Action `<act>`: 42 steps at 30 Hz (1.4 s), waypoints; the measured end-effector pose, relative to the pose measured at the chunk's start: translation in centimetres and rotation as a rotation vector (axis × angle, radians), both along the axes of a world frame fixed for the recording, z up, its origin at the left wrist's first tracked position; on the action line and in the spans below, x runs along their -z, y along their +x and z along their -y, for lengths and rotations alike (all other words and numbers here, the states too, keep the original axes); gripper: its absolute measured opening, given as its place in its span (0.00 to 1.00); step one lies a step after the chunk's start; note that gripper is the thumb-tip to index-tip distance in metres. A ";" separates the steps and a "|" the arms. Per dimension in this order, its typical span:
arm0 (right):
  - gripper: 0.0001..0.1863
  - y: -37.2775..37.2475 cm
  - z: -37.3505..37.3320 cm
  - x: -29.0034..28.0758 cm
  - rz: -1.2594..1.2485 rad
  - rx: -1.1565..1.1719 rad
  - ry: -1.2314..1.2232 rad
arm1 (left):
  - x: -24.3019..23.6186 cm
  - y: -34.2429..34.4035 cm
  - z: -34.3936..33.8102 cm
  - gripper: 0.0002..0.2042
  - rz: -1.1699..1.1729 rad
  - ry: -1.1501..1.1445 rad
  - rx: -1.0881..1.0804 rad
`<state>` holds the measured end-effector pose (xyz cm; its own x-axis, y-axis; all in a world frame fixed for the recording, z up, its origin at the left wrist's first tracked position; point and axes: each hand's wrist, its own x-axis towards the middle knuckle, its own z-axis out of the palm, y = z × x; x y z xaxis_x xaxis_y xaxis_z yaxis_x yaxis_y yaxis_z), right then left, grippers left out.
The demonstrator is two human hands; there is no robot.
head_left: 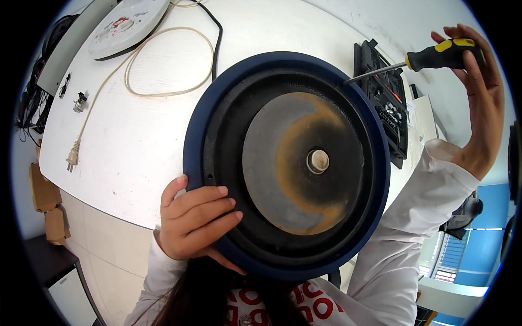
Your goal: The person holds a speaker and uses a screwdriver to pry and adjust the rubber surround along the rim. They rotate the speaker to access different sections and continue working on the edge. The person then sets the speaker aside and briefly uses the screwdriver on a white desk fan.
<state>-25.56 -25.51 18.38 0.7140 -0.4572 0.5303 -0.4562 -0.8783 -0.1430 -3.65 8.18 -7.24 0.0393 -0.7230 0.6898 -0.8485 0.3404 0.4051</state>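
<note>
My left hand grips the lower-left rim of a round dark blue appliance housing. Inside it is a grey metal heating plate with orange-brown discolouration and a silver centre button. My right hand, raised at the right, is closed on the handle of a black-and-yellow screwdriver. Its shaft slants down-left, and the tip is at the upper-right inner rim of the housing. Whether the tip is seated in a hole is too small to tell.
An open black tool case lies behind the housing at right. On the white table are a white appliance part, a looped cable, its plug and a small metal component. Cardboard boxes stand beyond the left edge.
</note>
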 end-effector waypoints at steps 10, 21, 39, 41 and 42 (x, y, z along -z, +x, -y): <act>0.24 1.5 1.3 -0.1 -0.082 0.009 -0.100 | 0.0 0.1 0.2 0.37 0.011 -0.012 0.016; 0.27 3.1 -1.0 -0.9 -0.156 0.281 -0.162 | -0.6 -0.2 0.7 0.36 -0.051 -0.032 0.034; 0.16 2.0 4.2 0.1 -0.021 0.207 0.062 | -0.3 0.1 0.5 0.41 0.040 -0.021 0.018; 0.18 2.6 1.7 2.3 0.167 0.204 -0.097 | -0.2 0.2 0.4 0.41 0.040 -0.021 0.018; 0.19 2.2 1.4 2.0 0.114 0.223 -0.082 | -0.1 0.2 0.4 0.41 0.032 -0.031 0.020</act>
